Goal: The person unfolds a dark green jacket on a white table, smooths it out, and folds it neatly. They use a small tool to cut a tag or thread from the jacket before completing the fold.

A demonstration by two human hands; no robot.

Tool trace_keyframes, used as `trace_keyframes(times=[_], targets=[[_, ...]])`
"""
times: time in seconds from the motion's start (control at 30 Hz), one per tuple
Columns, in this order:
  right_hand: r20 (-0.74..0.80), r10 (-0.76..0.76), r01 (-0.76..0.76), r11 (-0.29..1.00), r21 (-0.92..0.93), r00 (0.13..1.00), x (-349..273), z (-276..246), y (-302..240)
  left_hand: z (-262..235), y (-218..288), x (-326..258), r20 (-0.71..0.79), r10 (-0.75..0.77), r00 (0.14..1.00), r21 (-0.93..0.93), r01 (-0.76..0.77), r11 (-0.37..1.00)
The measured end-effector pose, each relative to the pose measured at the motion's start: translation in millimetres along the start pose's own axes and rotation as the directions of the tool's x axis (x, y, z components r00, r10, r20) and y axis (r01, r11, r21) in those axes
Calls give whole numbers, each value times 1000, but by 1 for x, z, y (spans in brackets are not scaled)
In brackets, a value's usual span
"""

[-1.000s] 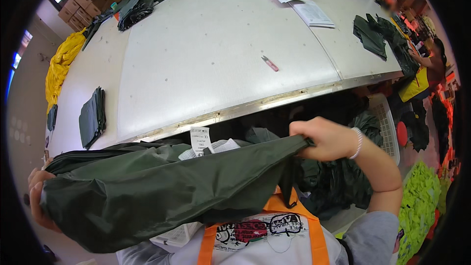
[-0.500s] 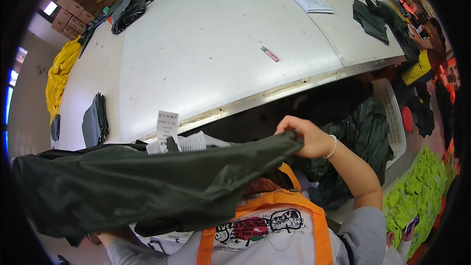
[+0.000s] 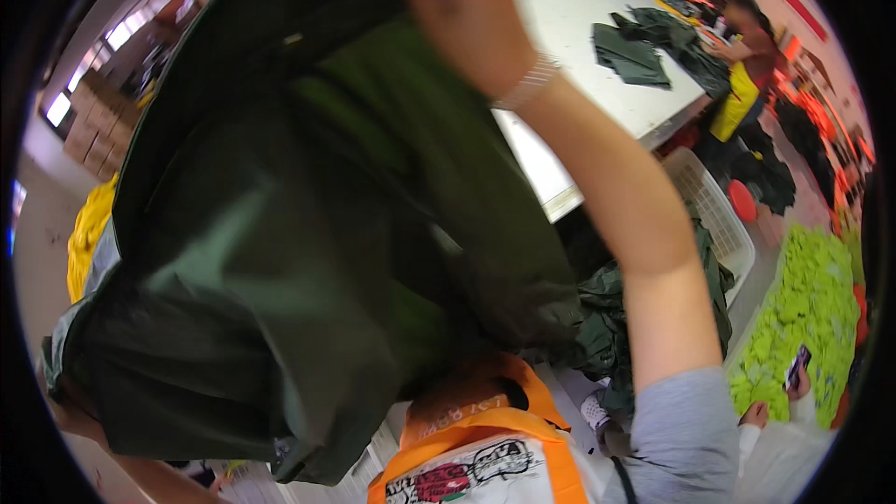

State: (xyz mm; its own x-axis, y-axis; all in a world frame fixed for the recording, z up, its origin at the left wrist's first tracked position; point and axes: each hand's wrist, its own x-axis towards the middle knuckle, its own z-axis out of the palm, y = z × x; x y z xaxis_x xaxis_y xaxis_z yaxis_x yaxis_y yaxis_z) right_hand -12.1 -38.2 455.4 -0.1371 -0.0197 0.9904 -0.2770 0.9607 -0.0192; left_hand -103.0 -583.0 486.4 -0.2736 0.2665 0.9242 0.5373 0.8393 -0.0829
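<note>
A large dark green garment (image 3: 243, 271) of smooth, slightly shiny cloth is held up before me and covers much of the view. My right hand (image 3: 467, 23) is raised at the top, its fingers closed on the upper edge of the garment and blurred by motion. At the lower left, my left hand (image 3: 73, 406) holds the garment's other end, with most of its fingers behind the cloth. Between the hands the garment hangs in loose folds, and its lower edge reaches down near the orange straps (image 3: 551, 401) on my front.
Behind the garment stands a white table (image 3: 551, 28) with folded dark green pieces (image 3: 630, 56). A white plastic basket (image 3: 714, 215) with green cloth is at right, near a lime-green heap (image 3: 793, 308). A co-worker (image 3: 747, 56) stands far right; another person's hand (image 3: 800, 383) holds a phone.
My right hand has gone up and leftward, lifting the garment from a low, sideways stretch to a tall spread. The white labels are out of sight, and the view has shifted to the right.
</note>
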Motion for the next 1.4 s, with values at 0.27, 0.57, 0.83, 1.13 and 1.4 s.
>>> trace_keyframes(times=[0.27,0.57,0.83,1.13,1.4], targets=[[171,392,-372,918,-137,904,-38,133,72,232,-79,-13,166,83,983,146,-108,983],[411,634,-656,747,-106,655,-148,241,137,437,-42,-107,681,-220,699,93,216,972],[631,767,-957,256,-134,116,-356,218,227,432,66,-156,780,-146,609,144,52,988],[552,726,-783,31,-622,-410,-374,57,197,404,349,-161,886,341,314,-457,464,759],[753,643,-869,444,-220,138,-342,105,97,527,415,-160,916,209,-341,22,565,825]])
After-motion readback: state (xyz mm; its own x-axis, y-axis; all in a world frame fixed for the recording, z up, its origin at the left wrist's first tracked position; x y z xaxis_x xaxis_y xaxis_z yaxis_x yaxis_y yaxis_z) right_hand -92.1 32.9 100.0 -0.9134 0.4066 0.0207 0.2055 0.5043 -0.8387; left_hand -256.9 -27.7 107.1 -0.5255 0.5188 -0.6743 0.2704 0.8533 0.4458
